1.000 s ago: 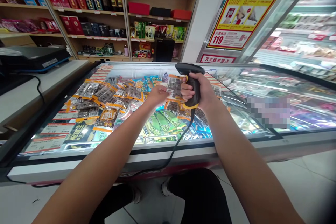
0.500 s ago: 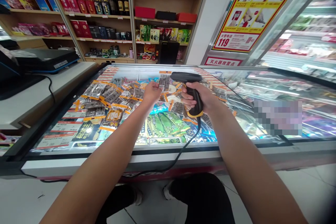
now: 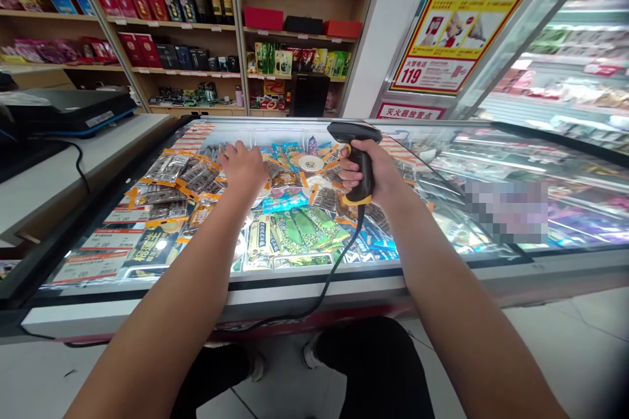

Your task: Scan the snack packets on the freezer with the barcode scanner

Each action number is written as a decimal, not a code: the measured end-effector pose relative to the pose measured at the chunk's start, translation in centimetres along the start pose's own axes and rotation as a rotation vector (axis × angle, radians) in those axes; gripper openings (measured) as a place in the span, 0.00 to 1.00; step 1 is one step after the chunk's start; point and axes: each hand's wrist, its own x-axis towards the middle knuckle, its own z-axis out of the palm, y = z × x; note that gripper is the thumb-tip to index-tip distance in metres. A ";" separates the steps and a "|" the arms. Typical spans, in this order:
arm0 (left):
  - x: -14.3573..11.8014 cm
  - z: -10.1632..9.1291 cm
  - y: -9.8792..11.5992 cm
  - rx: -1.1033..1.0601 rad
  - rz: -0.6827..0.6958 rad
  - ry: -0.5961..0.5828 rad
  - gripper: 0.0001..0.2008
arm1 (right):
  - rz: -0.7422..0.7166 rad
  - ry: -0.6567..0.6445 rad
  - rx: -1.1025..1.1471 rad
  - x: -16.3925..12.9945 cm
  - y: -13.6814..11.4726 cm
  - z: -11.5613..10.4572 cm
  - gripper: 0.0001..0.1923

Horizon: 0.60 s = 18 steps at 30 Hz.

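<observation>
A black barcode scanner [image 3: 362,173] with yellow trim is upright in my right hand [image 3: 379,167], whose fingers wrap round its handle. The scanner's head faces left, and a black cable hangs from its base. My left hand [image 3: 243,169] is over the left half of the freezer, fingers spread and no packet visible in them. Beside that hand lie brown snack packets with orange edges [image 3: 197,175]. Green ice-cream wrappers [image 3: 312,228] and blue packets [image 3: 285,201] lie between my forearms. A white round lid-like piece [image 3: 310,163] is behind them.
The freezer's front rim [image 3: 147,314] runs across before my legs. On the left, a counter [image 3: 147,126] carries a black scale-like device [image 3: 73,108]. Shelves [image 3: 191,26] with bottles and boxes stand behind. A glass lid [image 3: 472,183] covers the right side.
My left hand has moved left, and its fingers have spread; the orange-edged packet it held up is no longer in it. The scanner stays in my right hand, and the view has shifted slightly.
</observation>
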 end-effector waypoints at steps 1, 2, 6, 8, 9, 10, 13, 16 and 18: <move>-0.3 0.2 0.7 -0.024 0.048 0.016 0.15 | -0.001 0.001 0.004 0.1 0.0 0.0 0.15; -0.7 0.4 1.7 -0.075 0.107 0.004 0.15 | -0.004 0.001 0.010 0.1 0.0 -0.1 0.15; -3.8 1.3 7.0 -0.416 0.308 -0.272 0.30 | -0.015 -0.010 0.029 0.2 0.0 0.0 0.16; -5.5 1.4 9.2 -0.460 0.387 -0.281 0.38 | -0.019 -0.024 0.040 0.0 -0.1 0.0 0.16; -6.1 1.4 9.9 -0.455 0.430 -0.263 0.38 | -0.022 -0.034 0.047 -0.1 -0.2 0.1 0.16; -6.7 1.4 10.4 -0.442 0.463 -0.246 0.37 | -0.024 -0.045 0.054 -0.2 -0.4 0.1 0.16; -7.3 1.4 10.8 -0.402 0.552 -0.259 0.30 | -0.025 -0.077 0.048 -0.4 -0.7 0.0 0.17; -7.0 1.6 10.4 -0.486 0.599 -0.359 0.26 | -0.030 -0.087 0.016 -0.6 -0.9 -0.1 0.18; -6.4 1.9 10.2 -0.636 0.560 -0.394 0.23 | -0.045 -0.104 0.000 -0.6 -0.9 -0.2 0.19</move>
